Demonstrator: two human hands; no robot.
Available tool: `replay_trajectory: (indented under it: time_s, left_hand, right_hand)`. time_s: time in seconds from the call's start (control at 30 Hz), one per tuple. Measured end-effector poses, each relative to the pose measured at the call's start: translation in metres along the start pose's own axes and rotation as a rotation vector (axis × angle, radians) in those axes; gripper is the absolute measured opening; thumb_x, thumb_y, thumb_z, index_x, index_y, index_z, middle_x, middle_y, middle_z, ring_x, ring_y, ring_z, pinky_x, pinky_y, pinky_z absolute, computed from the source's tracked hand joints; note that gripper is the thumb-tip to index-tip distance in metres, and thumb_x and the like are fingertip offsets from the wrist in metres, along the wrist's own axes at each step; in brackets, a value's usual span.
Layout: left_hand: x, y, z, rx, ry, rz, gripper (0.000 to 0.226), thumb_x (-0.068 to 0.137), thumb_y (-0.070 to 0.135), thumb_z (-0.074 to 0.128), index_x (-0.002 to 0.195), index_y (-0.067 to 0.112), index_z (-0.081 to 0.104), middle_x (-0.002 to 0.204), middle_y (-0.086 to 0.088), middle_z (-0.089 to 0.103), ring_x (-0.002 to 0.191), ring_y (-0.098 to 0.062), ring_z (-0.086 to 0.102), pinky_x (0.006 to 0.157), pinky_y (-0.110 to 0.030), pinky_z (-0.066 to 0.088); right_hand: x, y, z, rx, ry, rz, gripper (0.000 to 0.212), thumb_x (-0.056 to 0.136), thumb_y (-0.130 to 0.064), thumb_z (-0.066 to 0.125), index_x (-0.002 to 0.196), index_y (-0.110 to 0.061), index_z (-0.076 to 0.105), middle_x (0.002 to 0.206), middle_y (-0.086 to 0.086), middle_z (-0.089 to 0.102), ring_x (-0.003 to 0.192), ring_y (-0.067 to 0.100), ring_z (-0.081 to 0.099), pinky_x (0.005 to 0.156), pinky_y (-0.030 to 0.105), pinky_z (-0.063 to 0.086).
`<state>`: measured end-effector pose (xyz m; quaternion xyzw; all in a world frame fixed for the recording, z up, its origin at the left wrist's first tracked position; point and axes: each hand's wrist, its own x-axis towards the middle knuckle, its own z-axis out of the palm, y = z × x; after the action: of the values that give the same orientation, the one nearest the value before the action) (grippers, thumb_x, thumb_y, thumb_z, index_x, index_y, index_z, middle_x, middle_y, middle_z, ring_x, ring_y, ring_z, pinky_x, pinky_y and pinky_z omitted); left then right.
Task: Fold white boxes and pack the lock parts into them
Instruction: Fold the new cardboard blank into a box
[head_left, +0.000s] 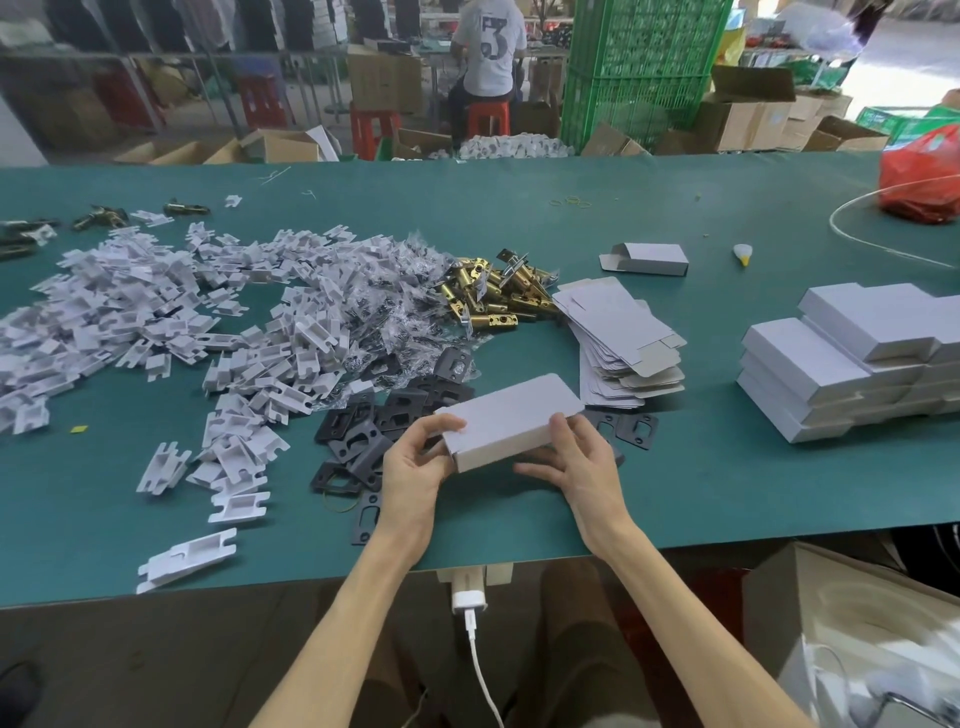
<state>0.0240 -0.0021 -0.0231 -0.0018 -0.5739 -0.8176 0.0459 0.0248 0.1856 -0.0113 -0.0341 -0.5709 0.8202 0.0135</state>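
Close to the front edge of the green surface (701, 493), I have the white box (511, 415) held between both hands. My left hand (413, 470) curls round its near left end. My right hand (579, 465) grips the right part, thumb on top and fingers beneath. Black plates (363, 436) lie under and to the left of the box. Farther in, toward the middle, sits a stack of flat blanks (618, 332), then the brass latches (493, 296). Folded boxes (831, 358) are piled by the right edge.

Both hands, left (413, 467) and right (576, 460), hold a folded white cardboard box (506, 418) just above black metal plates (387, 423) on the green surface (675, 493).
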Motion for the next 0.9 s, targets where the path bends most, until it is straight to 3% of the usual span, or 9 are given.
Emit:
replay_trajectory:
  time_s: [0.07, 0.13, 0.23, 0.33, 0.5, 0.7, 0.8, 0.9]
  left_hand:
    - [0.000, 0.002, 0.000, -0.054, 0.024, -0.041, 0.038, 0.090, -0.004, 0.053, 0.085, 0.022, 0.080, 0.107, -0.001, 0.077, 0.100, -0.019, 0.068, 0.072, -0.028, 0.056]
    - [-0.001, 0.003, 0.000, -0.073, 0.047, -0.060, 0.027, 0.088, 0.010, 0.055, 0.087, 0.019, 0.080, 0.113, -0.003, 0.077, 0.100, -0.019, 0.068, 0.072, -0.027, 0.055]
    - [0.001, 0.002, 0.000, 0.000, 0.042, -0.010, 0.022, 0.105, 0.016, 0.058, 0.114, 0.025, 0.076, 0.130, 0.002, 0.072, 0.116, -0.017, 0.065, 0.088, -0.034, 0.055]
    - [0.003, -0.004, -0.001, 0.001, 0.044, -0.014, 0.035, 0.106, 0.016, 0.057, 0.138, 0.028, 0.062, 0.141, 0.005, 0.066, 0.127, -0.013, 0.064, 0.100, -0.032, 0.057]
    - [0.007, -0.008, -0.003, 0.075, 0.121, -0.087, 0.029, 0.108, 0.020, 0.055, 0.134, 0.019, 0.067, 0.135, 0.002, 0.069, 0.129, -0.019, 0.060, 0.115, -0.048, 0.046]
    - [0.007, -0.005, -0.001, 0.069, 0.131, -0.104, 0.023, 0.110, 0.020, 0.051, 0.119, 0.029, 0.071, 0.129, 0.003, 0.072, 0.123, -0.016, 0.064, 0.110, -0.043, 0.051]
    - [0.007, -0.004, 0.000, 0.029, 0.141, -0.122, 0.028, 0.110, 0.022, 0.051, 0.135, 0.024, 0.064, 0.131, 0.006, 0.072, 0.123, -0.013, 0.066, 0.107, -0.039, 0.052]
    - [0.007, -0.005, -0.002, 0.021, 0.142, -0.131, 0.042, 0.109, 0.024, 0.051, 0.150, 0.014, 0.053, 0.139, 0.005, 0.068, 0.127, -0.013, 0.064, 0.109, -0.038, 0.051]
  right_hand:
    - [0.000, 0.000, 0.001, -0.017, 0.025, 0.034, 0.045, 0.090, -0.047, 0.064, 0.115, -0.010, 0.068, 0.107, 0.006, 0.076, 0.100, 0.029, 0.074, 0.072, 0.036, 0.063]
    - [0.001, 0.001, 0.000, -0.056, 0.028, 0.058, 0.043, 0.087, -0.047, 0.068, 0.106, -0.010, 0.073, 0.102, 0.004, 0.078, 0.096, 0.027, 0.075, 0.072, 0.034, 0.064]
    - [0.000, 0.002, -0.002, -0.115, 0.002, 0.051, 0.034, 0.080, -0.043, 0.076, 0.094, -0.011, 0.079, 0.102, 0.006, 0.078, 0.089, 0.026, 0.076, 0.078, 0.035, 0.064]
    - [-0.001, 0.002, -0.003, -0.082, -0.044, 0.047, 0.026, 0.081, -0.036, 0.077, 0.095, -0.014, 0.082, 0.108, 0.010, 0.077, 0.092, 0.027, 0.076, 0.079, 0.034, 0.063]
    - [0.002, 0.003, -0.005, -0.090, -0.068, 0.074, 0.034, 0.082, -0.034, 0.077, 0.106, -0.010, 0.077, 0.112, 0.009, 0.077, 0.096, 0.029, 0.075, 0.089, 0.038, 0.061]
    - [0.004, 0.004, -0.008, -0.026, -0.095, 0.070, 0.030, 0.090, -0.022, 0.072, 0.113, -0.003, 0.073, 0.116, 0.013, 0.075, 0.101, 0.029, 0.074, 0.086, 0.037, 0.061]
    - [0.004, 0.005, -0.008, -0.042, -0.106, 0.068, 0.027, 0.093, -0.020, 0.069, 0.114, -0.003, 0.073, 0.116, 0.012, 0.075, 0.101, 0.028, 0.074, 0.090, 0.038, 0.061]
    - [-0.001, 0.002, -0.004, -0.103, -0.114, 0.073, 0.028, 0.087, -0.030, 0.073, 0.109, -0.013, 0.076, 0.113, 0.006, 0.077, 0.098, 0.026, 0.075, 0.083, 0.023, 0.058]
